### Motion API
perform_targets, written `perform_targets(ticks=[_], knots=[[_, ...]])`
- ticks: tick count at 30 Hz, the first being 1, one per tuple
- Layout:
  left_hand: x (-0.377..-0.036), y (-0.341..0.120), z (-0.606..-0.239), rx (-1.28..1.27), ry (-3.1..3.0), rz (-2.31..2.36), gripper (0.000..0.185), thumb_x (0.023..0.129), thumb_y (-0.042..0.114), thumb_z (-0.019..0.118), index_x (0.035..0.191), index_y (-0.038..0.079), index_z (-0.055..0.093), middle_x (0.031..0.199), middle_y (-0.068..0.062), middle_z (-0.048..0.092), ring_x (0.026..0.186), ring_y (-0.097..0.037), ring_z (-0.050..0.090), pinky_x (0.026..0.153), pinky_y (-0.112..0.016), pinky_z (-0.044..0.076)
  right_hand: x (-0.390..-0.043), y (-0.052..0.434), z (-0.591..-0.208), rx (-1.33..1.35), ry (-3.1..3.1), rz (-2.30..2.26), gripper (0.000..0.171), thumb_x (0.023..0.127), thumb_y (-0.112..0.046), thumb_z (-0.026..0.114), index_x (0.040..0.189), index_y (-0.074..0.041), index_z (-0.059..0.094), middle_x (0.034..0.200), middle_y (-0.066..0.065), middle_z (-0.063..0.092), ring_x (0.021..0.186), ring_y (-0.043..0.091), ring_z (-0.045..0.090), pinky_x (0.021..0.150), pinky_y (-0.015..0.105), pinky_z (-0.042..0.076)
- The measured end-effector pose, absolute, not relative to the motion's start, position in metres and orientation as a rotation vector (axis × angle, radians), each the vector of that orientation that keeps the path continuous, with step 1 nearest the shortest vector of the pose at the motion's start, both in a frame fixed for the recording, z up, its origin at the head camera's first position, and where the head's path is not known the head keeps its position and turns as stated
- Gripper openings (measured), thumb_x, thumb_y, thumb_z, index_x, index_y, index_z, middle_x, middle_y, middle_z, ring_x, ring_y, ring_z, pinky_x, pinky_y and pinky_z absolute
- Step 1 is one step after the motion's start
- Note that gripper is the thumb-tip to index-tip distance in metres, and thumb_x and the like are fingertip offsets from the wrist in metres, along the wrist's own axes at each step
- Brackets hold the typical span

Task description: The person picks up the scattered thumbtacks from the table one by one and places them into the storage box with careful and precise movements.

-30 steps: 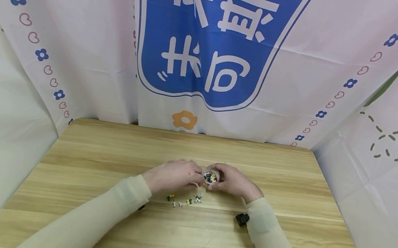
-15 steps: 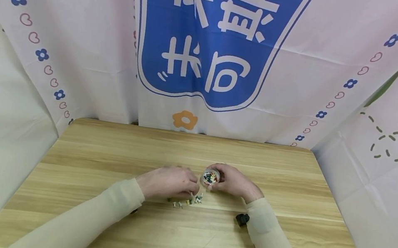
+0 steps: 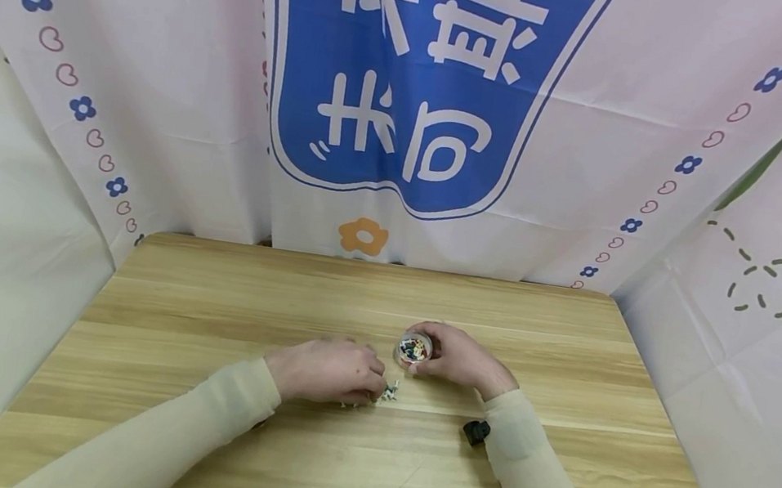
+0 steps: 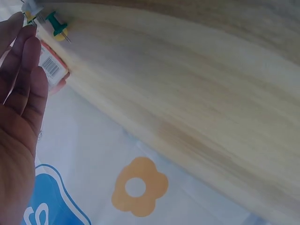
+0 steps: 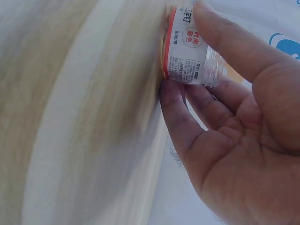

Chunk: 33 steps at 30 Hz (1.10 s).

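A small clear round tub (image 3: 414,348) full of coloured push pins stands on the wooden table (image 3: 205,302). My right hand (image 3: 456,357) grips it from the right. In the right wrist view the thumb (image 5: 225,42) lies along the labelled tub (image 5: 187,61) and the fingers (image 5: 178,108) curl under it. My left hand (image 3: 332,369) rests knuckles-up over loose push pins (image 3: 389,393) just left of the tub. In the left wrist view its fingers (image 4: 23,70) reach nearly straight toward a green pin (image 4: 58,26), with the tub's label (image 4: 51,70) behind them. No pin shows in its grasp.
A small black device (image 3: 475,431) sits by my right sleeve. A printed cloth backdrop (image 3: 410,98) hangs behind the table's far edge and along both sides. Bare wood stretches left, right and toward me.
My left hand has drawn back from the tub toward me and now covers most of the loose pins. The right hand and the tub have stayed put.
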<state>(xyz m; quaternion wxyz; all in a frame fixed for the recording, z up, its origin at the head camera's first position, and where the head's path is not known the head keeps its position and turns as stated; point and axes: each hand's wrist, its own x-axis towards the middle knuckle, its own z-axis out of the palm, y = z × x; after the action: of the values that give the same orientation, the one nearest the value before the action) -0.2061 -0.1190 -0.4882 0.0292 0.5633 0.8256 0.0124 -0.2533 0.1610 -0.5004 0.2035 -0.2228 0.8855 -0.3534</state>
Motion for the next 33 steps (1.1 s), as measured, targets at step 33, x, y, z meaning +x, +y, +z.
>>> perform_targets(ticks=[33], knots=[[-0.2044, -0.1147, -0.4912, 1.692, 2.549, 0.036, 0.015, 0.109, 0.025, 0.088, 0.099, 0.026, 0.077, 0.098, 0.012, 0.071, 0.091, -0.002, 0.064, 0.08, -0.021, 0.058, -0.2543, 0.1605, -0.5024, -0.622, 2.464, -0.994, 0.063, 0.101, -0.017, 0.096, 0.157, -0.007, 0.069, 0.148, 0.014, 0.078, 0.128, 0.024, 0.075, 0.118, 0.05, 0.063]])
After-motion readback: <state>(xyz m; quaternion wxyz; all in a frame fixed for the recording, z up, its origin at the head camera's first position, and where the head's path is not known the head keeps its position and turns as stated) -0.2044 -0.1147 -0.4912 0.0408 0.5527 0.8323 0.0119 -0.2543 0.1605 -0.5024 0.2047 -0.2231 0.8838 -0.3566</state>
